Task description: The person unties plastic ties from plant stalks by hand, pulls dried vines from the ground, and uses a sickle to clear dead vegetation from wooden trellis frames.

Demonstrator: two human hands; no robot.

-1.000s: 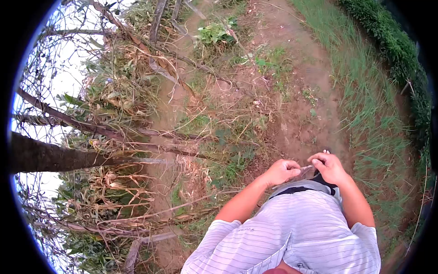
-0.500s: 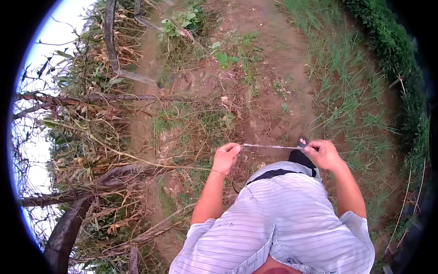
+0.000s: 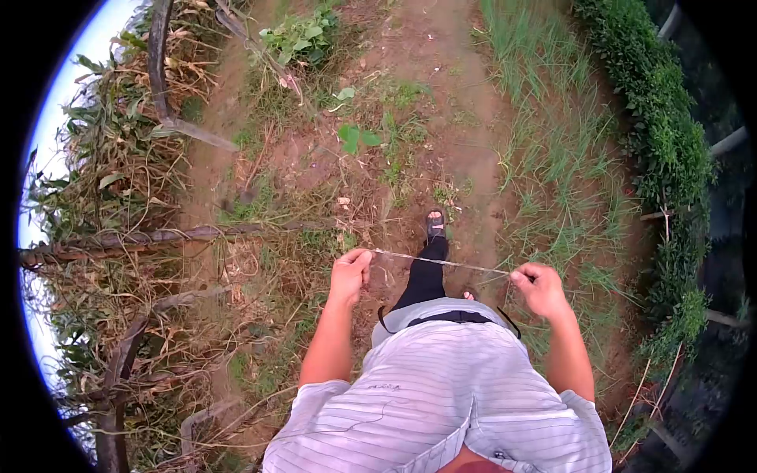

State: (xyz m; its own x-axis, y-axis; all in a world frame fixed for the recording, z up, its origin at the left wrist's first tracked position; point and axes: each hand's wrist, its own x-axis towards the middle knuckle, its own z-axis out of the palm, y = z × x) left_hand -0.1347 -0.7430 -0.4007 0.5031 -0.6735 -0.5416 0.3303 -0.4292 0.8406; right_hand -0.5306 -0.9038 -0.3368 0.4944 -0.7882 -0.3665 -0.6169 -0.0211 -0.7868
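Note:
A thin, pale string or strip is stretched nearly straight between my two hands, in front of my waist. Its left end is pinched in my left hand, with the fingers curled in. My right hand grips the other end between thumb and fingers, slightly lower in the view. What the strip is made of is too small to tell. Below it show my dark trouser leg and one sandalled foot.
Wooden poles wrapped in dry vines reach in from the left, before dried leafy plants. A dirt path runs ahead. Tall grass and a green hedge line the right.
My hands were close together and have moved wide apart, drawing the strip out between them. The view has shifted along the path, and a sandalled foot now shows ahead of my waist.

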